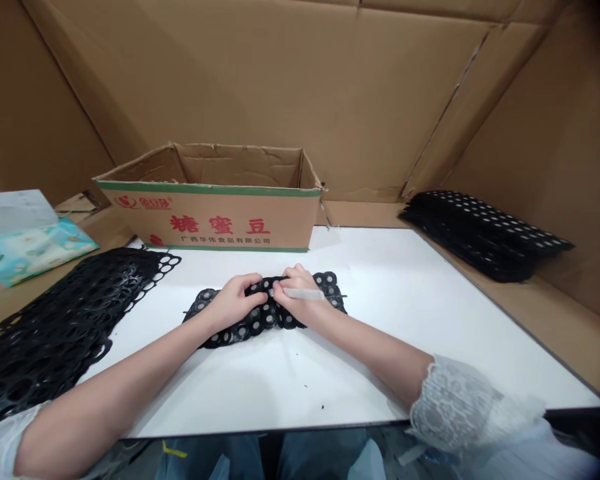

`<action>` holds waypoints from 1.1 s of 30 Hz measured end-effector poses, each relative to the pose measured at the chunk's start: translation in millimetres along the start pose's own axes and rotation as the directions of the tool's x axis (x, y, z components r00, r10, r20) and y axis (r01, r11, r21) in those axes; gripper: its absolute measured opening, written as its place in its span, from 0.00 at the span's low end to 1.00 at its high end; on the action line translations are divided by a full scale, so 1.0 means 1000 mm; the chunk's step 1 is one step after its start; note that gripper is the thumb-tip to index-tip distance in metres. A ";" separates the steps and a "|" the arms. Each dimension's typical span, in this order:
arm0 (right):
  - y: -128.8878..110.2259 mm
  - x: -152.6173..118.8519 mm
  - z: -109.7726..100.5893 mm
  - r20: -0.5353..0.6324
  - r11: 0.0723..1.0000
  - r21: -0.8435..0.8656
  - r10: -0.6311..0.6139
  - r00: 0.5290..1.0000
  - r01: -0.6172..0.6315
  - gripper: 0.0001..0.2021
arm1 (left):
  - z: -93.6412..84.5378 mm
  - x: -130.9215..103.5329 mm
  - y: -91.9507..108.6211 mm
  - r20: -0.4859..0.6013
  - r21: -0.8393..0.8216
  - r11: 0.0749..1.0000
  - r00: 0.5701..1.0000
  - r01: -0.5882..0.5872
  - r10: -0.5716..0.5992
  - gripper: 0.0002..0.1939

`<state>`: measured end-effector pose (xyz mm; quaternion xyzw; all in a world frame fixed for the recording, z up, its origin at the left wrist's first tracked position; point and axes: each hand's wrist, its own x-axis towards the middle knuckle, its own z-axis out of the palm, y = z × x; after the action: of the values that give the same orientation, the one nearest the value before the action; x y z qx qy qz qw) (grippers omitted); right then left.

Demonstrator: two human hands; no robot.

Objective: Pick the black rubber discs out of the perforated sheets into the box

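A black sheet of joined round pieces with pale centres lies on the white table in front of me, slightly bunched in the middle. My left hand is closed on its left part, thumb and fingers pinching the sheet. Over the right part, my right hand grips a slim whitish pen-like tool, its fingers also against the sheet. The tool's working tip is hidden between the hands, which are close together.
Behind the sheet stands an open cardboard box with red lettering. Black ring-holed netting covers the left side, near a tissue pack. A stack of black dotted sheets lies at right. Cardboard walls surround the white table.
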<state>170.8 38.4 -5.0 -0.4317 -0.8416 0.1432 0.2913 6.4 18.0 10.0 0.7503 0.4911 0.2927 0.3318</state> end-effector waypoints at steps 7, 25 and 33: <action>-0.003 0.014 -0.009 -0.018 0.998 -0.058 0.013 1.000 -0.014 0.17 | -0.007 -0.003 0.003 0.025 -0.232 0.971 0.998 0.054 -0.050 0.07; 0.000 -0.015 -0.012 -0.117 0.981 0.118 -0.142 0.983 0.156 0.09 | -0.008 -0.003 -0.002 0.062 0.706 0.689 0.984 -0.163 0.169 0.10; -0.008 -0.016 -0.008 -0.007 0.935 0.343 0.099 0.995 -0.091 0.12 | -0.017 -0.006 0.005 0.100 0.585 0.807 0.995 -0.081 0.027 0.17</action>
<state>177.5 20.6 -0.6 -0.4163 -0.7786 0.2957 0.3648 -6.1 14.4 23.0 0.8417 0.5212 0.1027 0.0962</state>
